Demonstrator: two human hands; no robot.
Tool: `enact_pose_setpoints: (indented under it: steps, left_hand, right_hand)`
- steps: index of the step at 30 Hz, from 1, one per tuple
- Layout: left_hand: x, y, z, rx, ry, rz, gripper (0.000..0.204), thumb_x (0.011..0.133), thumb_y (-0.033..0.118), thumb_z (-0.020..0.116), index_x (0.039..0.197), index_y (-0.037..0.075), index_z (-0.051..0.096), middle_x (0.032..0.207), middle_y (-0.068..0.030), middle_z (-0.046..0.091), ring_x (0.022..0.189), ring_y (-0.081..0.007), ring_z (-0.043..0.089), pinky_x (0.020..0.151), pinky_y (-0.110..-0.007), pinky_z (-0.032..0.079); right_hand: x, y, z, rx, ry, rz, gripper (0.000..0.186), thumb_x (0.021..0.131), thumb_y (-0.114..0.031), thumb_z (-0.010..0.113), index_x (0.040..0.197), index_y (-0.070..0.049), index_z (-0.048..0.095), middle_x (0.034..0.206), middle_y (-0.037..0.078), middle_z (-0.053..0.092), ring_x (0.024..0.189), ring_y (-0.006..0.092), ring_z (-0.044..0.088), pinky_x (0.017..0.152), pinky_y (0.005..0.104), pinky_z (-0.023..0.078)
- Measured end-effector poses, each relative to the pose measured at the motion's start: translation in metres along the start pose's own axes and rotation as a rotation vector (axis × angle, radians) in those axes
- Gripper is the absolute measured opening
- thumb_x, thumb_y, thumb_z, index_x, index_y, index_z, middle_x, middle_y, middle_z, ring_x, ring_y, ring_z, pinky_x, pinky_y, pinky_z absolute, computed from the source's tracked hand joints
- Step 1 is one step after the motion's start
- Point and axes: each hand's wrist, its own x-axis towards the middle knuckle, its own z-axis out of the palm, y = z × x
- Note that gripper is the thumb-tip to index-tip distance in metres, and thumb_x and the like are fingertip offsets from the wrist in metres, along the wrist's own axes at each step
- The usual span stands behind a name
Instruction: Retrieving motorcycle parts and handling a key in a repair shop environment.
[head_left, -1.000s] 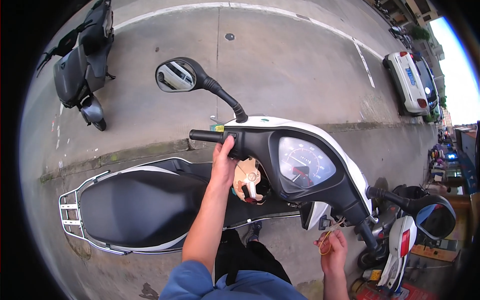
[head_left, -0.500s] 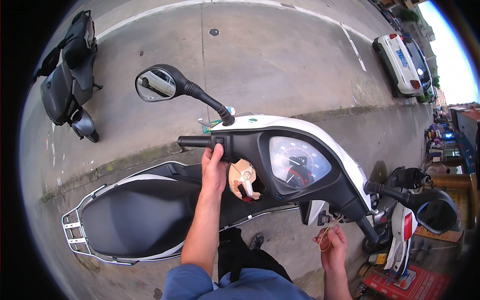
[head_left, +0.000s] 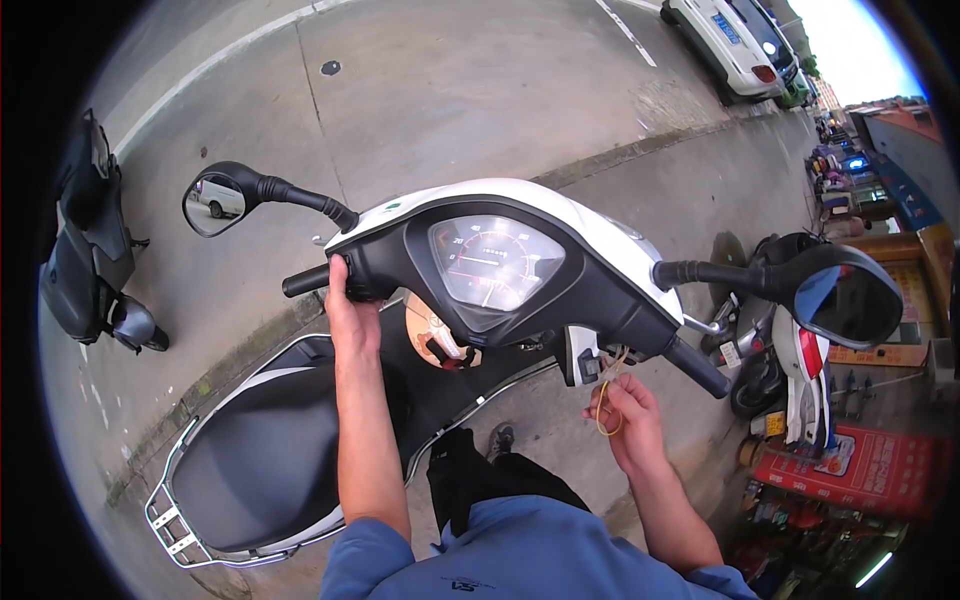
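Fingers (R) (head_left: pixel 633 400) hold yellow wire (head_left: pixel 602 430); L hand (head_left: pixel 353 318) on h'bar (head_left: pixel 306 282).

On the near scooter (head_left: pixel 580 300), the speedometer (head_left: pixel 495 265) lies between 2 mirrors (head_left: pixel 213 203), the seat (head_left: pixel 255 460) lower left; a parked scooter (head_left: pixel 90 285) stands far left, a car (head_left: pixel 738 58) upper right.

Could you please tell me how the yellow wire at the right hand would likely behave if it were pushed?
The yellow wire would probably bend rather than push straight, since it curves in a loose loop beside the right hand. Being so thin, it is likely light. It may spring a little, as the loop appears rounded rather than limp.
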Motion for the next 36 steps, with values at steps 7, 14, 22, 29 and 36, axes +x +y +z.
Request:
enact_pose_setpoints:
  steps: [7,14,22,29,36]
  left_hand:
    - [0.001,-0.010,-0.014,-0.008,-0.093,0.112,0.053,0.090,0.047,0.059,0.120,0.005,0.054,0.117,-0.0102,0.061,0.109,-0.0237,0.058,0.096,-0.047,0.045]
    - [-0.003,-0.010,-0.017,0.021,-0.045,0.103,0.054,0.091,0.045,0.060,0.123,0.004,0.050,0.119,-0.0095,0.059,0.114,-0.0219,0.054,0.097,-0.045,0.044]
    - [-0.081,-0.049,-0.031,0.325,0.133,0.201,0.035,0.091,0.024,0.062,0.117,0.003,0.050,0.112,-0.0067,0.057,0.105,-0.0161,0.055,0.087,-0.034,0.045]
    - [-0.173,-0.100,-0.015,0.407,-0.197,-0.048,0.012,0.093,0.012,0.056,0.102,0.005,0.057,0.096,-0.0052,0.063,0.087,-0.0117,0.061,0.072,-0.024,0.046]
    - [-0.203,-0.110,0.014,0.480,-0.399,-0.161,0.013,0.094,0.007,0.055,0.106,0.001,0.057,0.098,-0.0062,0.063,0.089,-0.0121,0.061,0.080,-0.025,0.048]
  right_hand:
    - [-0.002,0.002,-0.004,0.051,-0.050,0.001,0.011,0.093,-0.013,0.052,0.091,-0.002,0.053,0.087,0.010,0.061,0.079,0.0175,0.061,0.075,0.0346,0.053]
    - [-0.003,0.001,-0.005,0.051,-0.070,-0.003,0.012,0.094,-0.014,0.051,0.093,-0.002,0.054,0.088,0.009,0.061,0.080,0.0162,0.061,0.075,0.0347,0.053]
    - [-0.002,0.002,-0.011,0.039,-0.092,-0.009,0.011,0.093,-0.014,0.051,0.092,-0.004,0.054,0.087,0.010,0.061,0.079,0.0174,0.060,0.075,0.0367,0.052]
    - [-0.004,0.000,-0.009,0.061,-0.099,-0.019,0.011,0.092,-0.014,0.052,0.094,-0.004,0.054,0.089,0.009,0.062,0.081,0.0171,0.060,0.075,0.0355,0.052]
    - [-0.006,0.003,-0.013,0.077,-0.083,-0.040,0.011,0.092,-0.013,0.053,0.095,-0.003,0.054,0.086,0.010,0.062,0.075,0.0173,0.060,0.073,0.0364,0.053]
